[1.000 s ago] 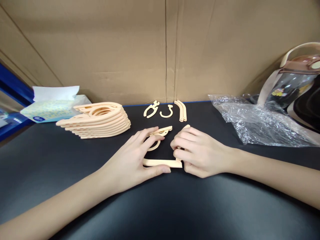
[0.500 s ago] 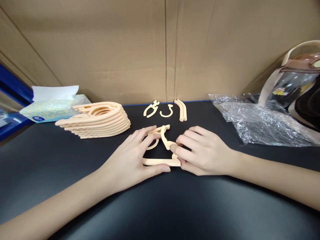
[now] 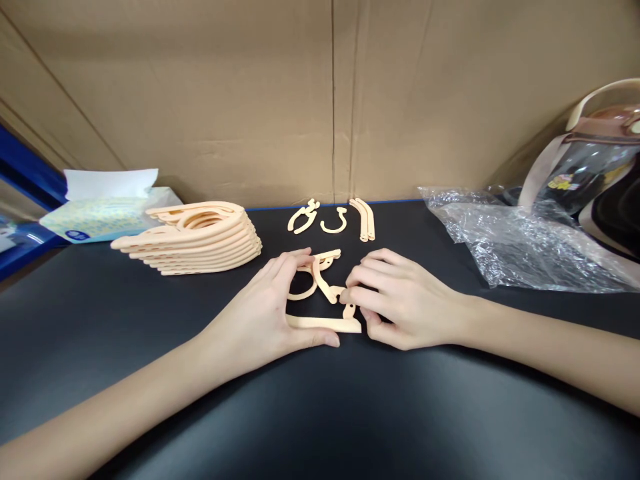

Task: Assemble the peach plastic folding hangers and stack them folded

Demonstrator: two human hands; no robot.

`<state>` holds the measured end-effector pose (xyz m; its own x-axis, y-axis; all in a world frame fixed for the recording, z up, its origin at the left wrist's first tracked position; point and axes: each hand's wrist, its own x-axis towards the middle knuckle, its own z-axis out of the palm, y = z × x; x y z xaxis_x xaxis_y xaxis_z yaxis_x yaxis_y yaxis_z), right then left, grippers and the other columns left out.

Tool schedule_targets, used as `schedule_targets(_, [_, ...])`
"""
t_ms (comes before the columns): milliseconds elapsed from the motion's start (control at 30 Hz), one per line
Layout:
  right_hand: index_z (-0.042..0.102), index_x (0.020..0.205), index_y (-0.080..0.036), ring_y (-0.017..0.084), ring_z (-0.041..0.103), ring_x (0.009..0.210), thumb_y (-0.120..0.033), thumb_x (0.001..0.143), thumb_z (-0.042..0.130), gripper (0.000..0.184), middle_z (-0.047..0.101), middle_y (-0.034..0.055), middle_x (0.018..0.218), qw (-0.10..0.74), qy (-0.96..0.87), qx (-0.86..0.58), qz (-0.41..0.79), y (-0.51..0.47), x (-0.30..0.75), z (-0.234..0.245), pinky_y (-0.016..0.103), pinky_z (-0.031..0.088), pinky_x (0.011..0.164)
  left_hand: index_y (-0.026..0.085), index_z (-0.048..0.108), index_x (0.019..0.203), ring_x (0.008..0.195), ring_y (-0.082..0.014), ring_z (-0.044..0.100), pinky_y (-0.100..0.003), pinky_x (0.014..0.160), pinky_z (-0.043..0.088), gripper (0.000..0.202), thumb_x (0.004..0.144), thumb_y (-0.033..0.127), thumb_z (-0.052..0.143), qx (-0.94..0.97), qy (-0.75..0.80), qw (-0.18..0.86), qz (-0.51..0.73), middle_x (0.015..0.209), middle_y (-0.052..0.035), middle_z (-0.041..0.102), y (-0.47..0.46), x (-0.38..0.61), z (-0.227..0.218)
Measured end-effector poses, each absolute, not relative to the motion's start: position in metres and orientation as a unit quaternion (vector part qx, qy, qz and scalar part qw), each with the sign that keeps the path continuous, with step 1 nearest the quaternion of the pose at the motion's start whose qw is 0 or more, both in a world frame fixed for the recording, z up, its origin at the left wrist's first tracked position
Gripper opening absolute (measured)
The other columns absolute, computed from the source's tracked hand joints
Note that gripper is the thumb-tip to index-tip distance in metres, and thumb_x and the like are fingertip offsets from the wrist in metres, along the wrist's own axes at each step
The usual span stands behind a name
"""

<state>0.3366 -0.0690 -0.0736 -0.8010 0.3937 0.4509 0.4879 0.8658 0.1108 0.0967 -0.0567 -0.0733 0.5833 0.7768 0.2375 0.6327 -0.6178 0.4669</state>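
On the black tabletop, my left hand (image 3: 263, 303) is closed round the left side of a peach plastic folding hanger (image 3: 325, 325), thumb along its near bar and fingertips on its far part. A ring and a small tab with a hole show in the hanger's middle. My right hand (image 3: 407, 303) has its fingertips at the lower end of a short curved hanger piece (image 3: 323, 281), which slants across the hanger. Its thumb is tucked beside the tab. The right fingertips partly hide where the curved piece meets the hanger.
A stack of similar hangers (image 3: 200, 240) lies at the left, before a tissue pack (image 3: 110, 210). Behind my hands are a loose hook (image 3: 335, 227), two curved strips (image 3: 364, 220) and small clip-like parts (image 3: 304, 217). Crumpled clear plastic (image 3: 510, 247) and a strapped bottle (image 3: 575, 167) occupy the right.
The curved piece has swung left and lower, its upper end now nearer my left fingertips. My right thumb has drawn back from the near bar's end, uncovering the tab. My left hand stays put.
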Motion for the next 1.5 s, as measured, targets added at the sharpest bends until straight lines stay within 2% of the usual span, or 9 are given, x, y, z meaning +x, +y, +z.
schedule_targets(67, [0.065,0.093,-0.014,0.018,0.048,0.073,-0.028,0.093,0.048,0.022,0.062,0.0051,0.082,0.215,-0.943,-0.233,-0.105,-0.070,0.337,-0.073,0.033,0.039,0.076,0.024,0.034,0.140,0.132,-0.0351,0.047,-0.054,0.101,0.049,0.079,0.079,0.064,0.066,0.862,0.407,0.212,0.216,0.143,-0.0138,0.047,-0.057,0.095,-0.071])
schedule_targets(133, [0.065,0.094,-0.015,0.019,0.049,0.074,-0.045,0.093,0.053,0.033,0.063,0.0064,0.086,0.219,-0.940,-0.243,-0.098,-0.070,0.337,-0.073,0.033,0.039,0.075,0.026,0.036,0.140,0.133,-0.0310,0.047,-0.047,0.098,0.054,0.055,0.093,0.051,0.051,0.842,0.411,0.264,0.227,0.143,-0.0109,0.049,-0.057,0.094,-0.069])
schedule_targets(200, [0.065,0.093,-0.014,0.019,0.050,0.076,-0.055,0.088,0.058,0.042,0.063,0.0077,0.091,0.218,-0.938,-0.258,-0.084,-0.070,0.337,-0.072,0.033,0.040,0.075,0.026,0.040,0.136,0.133,-0.0286,0.048,-0.043,0.098,0.054,0.043,0.096,0.040,0.045,0.833,0.410,0.285,0.239,0.140,-0.0088,0.051,-0.055,0.093,-0.068])
schedule_targets(333, [0.062,0.088,-0.015,0.019,0.053,0.080,-0.046,0.089,0.061,0.031,0.064,0.0082,0.094,0.209,-0.937,-0.278,-0.039,-0.069,0.337,-0.072,0.033,0.041,0.077,0.024,0.045,0.130,0.131,-0.0277,0.048,-0.045,0.106,0.048,0.044,0.089,0.034,0.053,0.835,0.403,0.280,0.248,0.139,-0.0070,0.052,-0.051,0.093,-0.070])
schedule_targets(500, [0.061,0.087,-0.014,0.019,0.056,0.081,-0.036,0.092,0.057,0.023,0.066,0.0082,0.093,0.206,-0.944,-0.257,-0.018,-0.068,0.337,-0.072,0.034,0.041,0.078,0.024,0.047,0.129,0.129,-0.0247,0.049,-0.045,0.115,0.036,0.038,0.092,0.033,0.049,0.828,0.414,0.270,0.264,0.135,-0.0047,0.056,-0.046,0.094,-0.075])
schedule_targets(700, [0.060,0.085,-0.013,0.019,0.058,0.083,-0.025,0.092,0.052,0.016,0.068,0.0092,0.093,0.209,-0.953,-0.215,-0.031,-0.069,0.337,-0.069,0.033,0.043,0.076,0.020,0.052,0.124,0.125,-0.0220,0.052,-0.041,0.112,0.039,0.033,0.096,0.033,0.041,0.805,0.446,0.254,0.298,0.131,-0.0070,0.058,-0.046,0.094,-0.075])
schedule_targets(867, [0.060,0.084,-0.014,0.019,0.058,0.083,-0.017,0.089,0.051,0.011,0.069,0.0097,0.095,0.204,-0.961,-0.183,-0.048,-0.072,0.337,-0.069,0.031,0.045,0.074,0.021,0.053,0.124,0.123,-0.0215,0.053,-0.041,0.110,0.039,0.034,0.097,0.034,0.038,0.790,0.464,0.263,0.302,0.130,-0.0058,0.060,-0.047,0.096,-0.073])
schedule_targets(1200, [0.061,0.086,-0.014,0.019,0.058,0.084,-0.014,0.089,0.050,0.011,0.069,0.0103,0.099,0.207,-0.960,-0.185,-0.038,-0.072,0.337,-0.071,0.031,0.047,0.075,0.024,0.055,0.123,0.120,-0.0220,0.055,-0.039,0.108,0.040,0.033,0.098,0.038,0.039,0.783,0.471,0.273,0.300,0.127,-0.0030,0.062,-0.048,0.096,-0.072])
schedule_targets(1500, [0.052,0.090,-0.017,0.016,0.053,0.080,-0.019,0.087,0.053,0.004,0.064,0.0077,0.098,0.239,-0.938,-0.251,0.034,-0.068,0.338,-0.073,0.030,0.046,0.074,0.025,0.053,0.126,0.121,-0.0229,0.054,-0.040,0.107,0.040,0.036,0.098,0.042,0.039,0.783,0.479,0.264,0.295,0.129,-0.0029,0.061,-0.049,0.096,-0.073])
